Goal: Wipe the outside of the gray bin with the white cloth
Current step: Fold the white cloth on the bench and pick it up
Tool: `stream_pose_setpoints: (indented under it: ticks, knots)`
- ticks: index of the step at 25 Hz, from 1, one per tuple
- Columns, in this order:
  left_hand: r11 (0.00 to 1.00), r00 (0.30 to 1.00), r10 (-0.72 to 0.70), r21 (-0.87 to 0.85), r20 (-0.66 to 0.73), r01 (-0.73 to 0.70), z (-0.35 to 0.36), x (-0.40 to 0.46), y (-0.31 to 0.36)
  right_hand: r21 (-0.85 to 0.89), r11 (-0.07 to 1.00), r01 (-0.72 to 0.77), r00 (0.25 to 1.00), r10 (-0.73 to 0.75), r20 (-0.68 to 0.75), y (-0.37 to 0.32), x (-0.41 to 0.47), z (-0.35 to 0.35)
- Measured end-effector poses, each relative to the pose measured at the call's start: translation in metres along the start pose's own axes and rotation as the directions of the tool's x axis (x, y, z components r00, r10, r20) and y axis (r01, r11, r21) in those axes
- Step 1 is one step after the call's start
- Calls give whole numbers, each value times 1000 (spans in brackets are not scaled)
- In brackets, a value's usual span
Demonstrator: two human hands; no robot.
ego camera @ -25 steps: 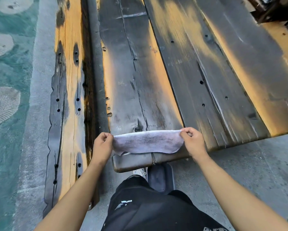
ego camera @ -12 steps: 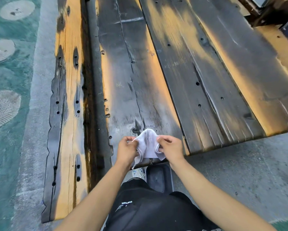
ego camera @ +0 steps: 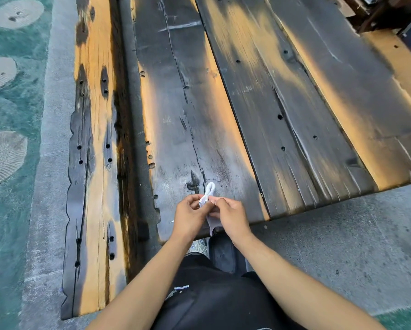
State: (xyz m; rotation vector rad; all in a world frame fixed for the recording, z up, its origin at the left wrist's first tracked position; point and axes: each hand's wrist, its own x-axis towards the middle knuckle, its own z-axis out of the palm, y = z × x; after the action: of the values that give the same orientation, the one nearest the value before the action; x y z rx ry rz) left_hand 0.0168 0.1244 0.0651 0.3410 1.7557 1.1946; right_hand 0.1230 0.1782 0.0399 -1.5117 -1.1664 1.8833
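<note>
White cloth (ego camera: 210,190) pinched between left hand (ego camera: 190,216) and right hand (ego camera: 230,216), bunched, long axis running away over wooden table (ego camera: 295,115). No gray bin visible anywhere near either hand.

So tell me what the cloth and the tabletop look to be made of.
White cloth: soft woven fabric, matte; it bunches and folds limply between the left hand and right hand. Tabletop: thick wooden planks, dark weathered or charred-looking finish, worn through to orange; grain, cracks and holes show.
</note>
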Motion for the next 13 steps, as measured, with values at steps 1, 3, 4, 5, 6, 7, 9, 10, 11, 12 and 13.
stream_pose_setpoints:
  ticks: [1,3,4,5,6,7,9,10,11,12,13]
  knots:
    - [1000,1000,21,15,9,-21,-1,-1,0,76,997,-25,999,21,44,-1,-1,-2]
    - [995,997,76,69,2,-76,-2,-1,2,77,997,-9,998,4,70,-2,-2,-11]
    - [991,995,102,91,5,-102,-2,-1,4,15,1000,23,999,-24,34,-3,-1,-16]
    - [987,992,122,100,27,-124,-3,-1,7,-66,996,53,998,-55,-25,-3,1,-23]
    - [986,989,128,94,72,-134,-5,0,10,-132,989,65,994,-75,-76,-4,4,-30]
    - [988,983,121,75,138,-133,-7,1,14,-165,984,60,993,-76,-91,-5,6,-39]
    - [994,954,98,25,283,-109,-12,3,23,-132,991,18,1000,-19,-6,-7,9,-54]
    - [996,934,86,7,347,-94,-14,5,27,-104,995,-10,999,15,52,-8,9,-60]
    - [997,916,74,-4,393,-78,-17,7,31,-84,996,-25,995,33,94,-10,10,-67]
    - [998,907,62,-10,416,-64,-20,9,34,-72,997,-25,992,33,122,-11,11,-72]
    - [999,909,51,-17,414,-49,-23,11,36,-61,998,-15,990,24,140,-12,12,-77]
